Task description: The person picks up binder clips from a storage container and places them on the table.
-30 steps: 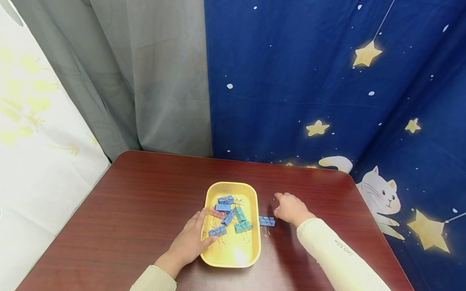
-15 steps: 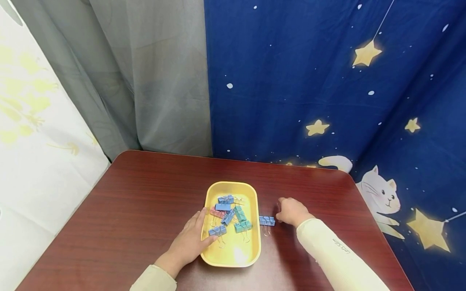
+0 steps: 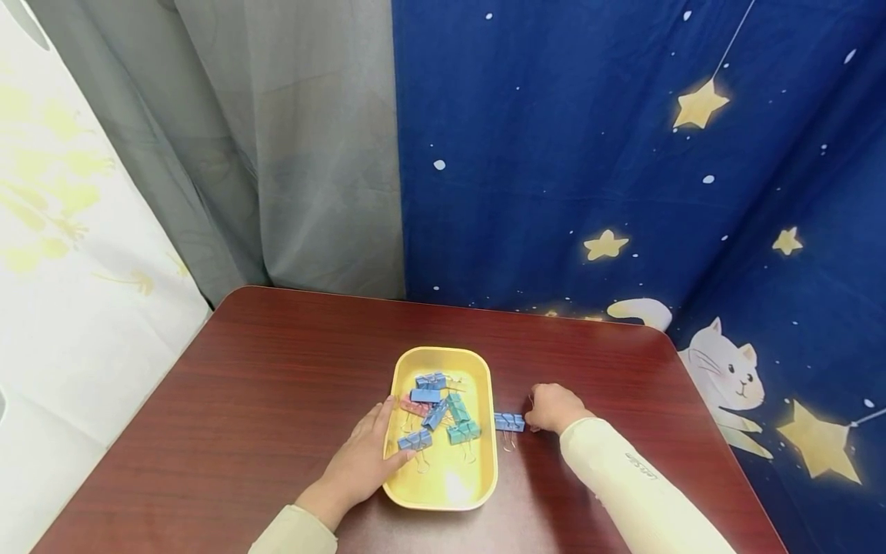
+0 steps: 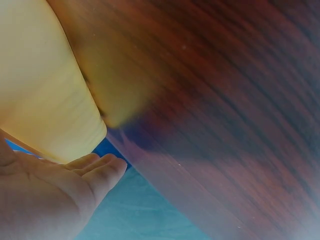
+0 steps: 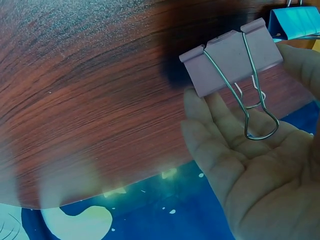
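Observation:
My left hand (image 3: 355,459) rests on the left side of a yellow tray (image 3: 493,462), its fingers fairly straight along the wall and the thumb across the rim. In the left wrist view the fingers (image 4: 102,175) lie against the tray's outer wall. Several blue and green binder clips and a pink one (image 3: 415,407) lie in the tray. Just right of it on the table is a blue binder clip (image 3: 509,422). Close beside that, my right hand (image 3: 556,408) pinches a pink binder clip (image 5: 231,55) between thumb and fingertips, plain in the right wrist view but hidden in the head view.
The dark red wooden table (image 3: 277,369) has rounded far corners. Behind it hang a grey curtain (image 3: 325,154) and a blue curtain (image 3: 526,154) with stars; a white patterned cloth (image 3: 83,308) hangs to the left.
My right hand has come slightly nearer the front of the table, its fingers drawing down beside the blue binder clip. The left hand and the tray stay put.

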`<state>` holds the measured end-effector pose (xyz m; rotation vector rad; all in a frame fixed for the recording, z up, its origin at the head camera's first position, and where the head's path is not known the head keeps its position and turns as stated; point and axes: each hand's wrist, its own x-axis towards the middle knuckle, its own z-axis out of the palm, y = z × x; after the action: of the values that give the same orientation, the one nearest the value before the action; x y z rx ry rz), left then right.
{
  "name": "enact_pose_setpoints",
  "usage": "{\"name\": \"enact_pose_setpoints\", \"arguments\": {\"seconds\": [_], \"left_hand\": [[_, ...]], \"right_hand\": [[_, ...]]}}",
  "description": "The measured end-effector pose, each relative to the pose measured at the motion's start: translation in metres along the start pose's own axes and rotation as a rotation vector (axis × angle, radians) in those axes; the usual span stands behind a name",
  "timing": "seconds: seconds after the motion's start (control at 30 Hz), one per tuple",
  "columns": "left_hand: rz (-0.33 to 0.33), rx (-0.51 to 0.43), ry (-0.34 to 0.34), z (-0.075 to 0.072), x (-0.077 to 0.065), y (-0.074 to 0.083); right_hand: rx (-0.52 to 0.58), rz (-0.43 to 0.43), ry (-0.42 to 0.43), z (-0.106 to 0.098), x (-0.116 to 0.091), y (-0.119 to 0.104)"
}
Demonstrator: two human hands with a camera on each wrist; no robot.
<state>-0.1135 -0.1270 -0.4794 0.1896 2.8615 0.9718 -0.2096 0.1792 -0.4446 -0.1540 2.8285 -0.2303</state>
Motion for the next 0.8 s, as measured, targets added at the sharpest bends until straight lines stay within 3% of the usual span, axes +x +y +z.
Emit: {"name": "enact_pose_setpoints", "arguments": {"seconds": [0.8], "left_hand": [[0.012, 0.002, 0.006, 0.0021, 0.0003, -0.0009]], "right_hand": [[-0.004, 0.053, -0.021, 0.0037, 0.0032, -0.0033]]}}
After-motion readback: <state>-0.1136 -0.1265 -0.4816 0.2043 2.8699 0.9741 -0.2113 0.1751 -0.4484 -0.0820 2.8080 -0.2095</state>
